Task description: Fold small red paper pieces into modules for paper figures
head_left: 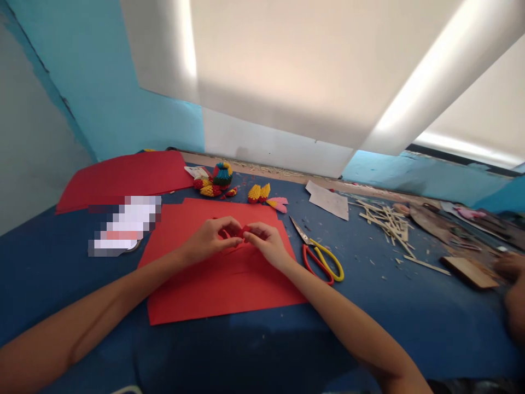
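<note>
A small red piece of paper (245,230), seemingly folded, is held between the fingertips of both hands. My left hand (217,236) pinches its left side, thumb and index finger closed together. On the other side my right hand (267,242) grips it with thumb and fingers, which partly hide the piece. Below both hands lie large red paper sheets (221,295) on the blue table (369,323). Scissors (322,257) with one red and one yellow handle lie right of the sheets, blades slightly parted.
Behind the sheets stand folded-paper pieces (215,183) and yellow-red ones (258,193). More red sheets (127,178) and a blurred-out phone-like object (131,224) are at left. Thin sticks (388,221), a wooden block (470,272) and another person's hand (511,267) are at right.
</note>
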`<state>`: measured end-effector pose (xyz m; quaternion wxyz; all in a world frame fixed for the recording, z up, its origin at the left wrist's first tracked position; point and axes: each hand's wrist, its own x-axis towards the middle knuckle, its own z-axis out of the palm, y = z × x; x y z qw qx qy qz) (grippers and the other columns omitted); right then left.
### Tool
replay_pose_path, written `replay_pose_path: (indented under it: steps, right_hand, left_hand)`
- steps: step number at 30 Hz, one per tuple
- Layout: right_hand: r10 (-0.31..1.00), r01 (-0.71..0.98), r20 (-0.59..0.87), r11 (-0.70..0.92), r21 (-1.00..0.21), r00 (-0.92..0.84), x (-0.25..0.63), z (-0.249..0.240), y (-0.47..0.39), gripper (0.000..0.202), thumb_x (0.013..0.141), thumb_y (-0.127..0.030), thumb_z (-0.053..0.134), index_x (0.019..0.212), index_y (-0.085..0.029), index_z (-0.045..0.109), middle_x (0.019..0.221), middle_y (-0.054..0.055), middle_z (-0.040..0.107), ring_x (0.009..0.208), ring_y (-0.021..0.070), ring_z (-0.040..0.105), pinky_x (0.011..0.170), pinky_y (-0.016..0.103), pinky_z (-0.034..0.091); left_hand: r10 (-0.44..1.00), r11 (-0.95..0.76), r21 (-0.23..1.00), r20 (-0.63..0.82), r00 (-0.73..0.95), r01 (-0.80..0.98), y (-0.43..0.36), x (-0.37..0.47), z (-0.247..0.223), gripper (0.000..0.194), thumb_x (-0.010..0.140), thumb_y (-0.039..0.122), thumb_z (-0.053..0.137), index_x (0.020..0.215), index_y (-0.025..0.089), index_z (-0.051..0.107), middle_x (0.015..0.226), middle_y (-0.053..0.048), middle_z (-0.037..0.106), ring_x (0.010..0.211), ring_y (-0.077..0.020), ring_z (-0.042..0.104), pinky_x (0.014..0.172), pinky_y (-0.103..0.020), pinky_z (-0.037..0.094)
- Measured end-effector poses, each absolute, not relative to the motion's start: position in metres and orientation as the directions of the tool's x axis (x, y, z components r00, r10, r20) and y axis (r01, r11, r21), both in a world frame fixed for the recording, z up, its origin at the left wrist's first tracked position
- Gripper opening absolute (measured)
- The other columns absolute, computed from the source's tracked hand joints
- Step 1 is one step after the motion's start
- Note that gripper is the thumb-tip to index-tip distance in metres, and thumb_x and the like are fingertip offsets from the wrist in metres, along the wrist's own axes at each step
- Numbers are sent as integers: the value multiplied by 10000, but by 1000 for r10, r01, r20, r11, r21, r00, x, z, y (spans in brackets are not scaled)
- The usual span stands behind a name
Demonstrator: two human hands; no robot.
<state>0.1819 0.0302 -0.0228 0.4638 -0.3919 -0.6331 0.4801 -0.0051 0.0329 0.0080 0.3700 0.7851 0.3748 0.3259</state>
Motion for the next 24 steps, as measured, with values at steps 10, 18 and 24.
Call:
replay_pose_path:
  steps: [10, 18, 24]
  right_hand:
    - [955, 20, 176, 186, -982, -239, 181, -24, 31, 227, 690, -373, 685, 797, -182, 628, 681, -7, 660, 639, 124, 618, 599, 241, 463]
    - [969, 7, 116, 120, -993, -219, 180, -24, 31, 220, 666, -365, 698, 770, -177, 651, 702, 6, 677, 624, 123, 613, 580, 236, 458]
    - [961, 35, 52, 64, -997, -271, 182, -22, 31, 258, 775, -416, 598, 806, -168, 661, 707, 24, 672, 644, 122, 607, 588, 230, 441]
  left_hand:
    - [834, -461, 757, 191, 518, 463, 33, -6, 6, 248, 845, 342, 538, 766, 149, 673, 726, -19, 657, 660, -133, 578, 588, -217, 396]
    - [857, -461, 724, 214, 468, 513, 29, -4, 6, 245, 824, 330, 557, 723, 148, 686, 650, -9, 646, 604, -121, 547, 552, -208, 357]
    - [877, -429, 715, 184, 443, 552, 28, -4, 9, 254, 819, 315, 535, 691, 140, 668, 629, -15, 637, 576, -117, 544, 525, -203, 349]
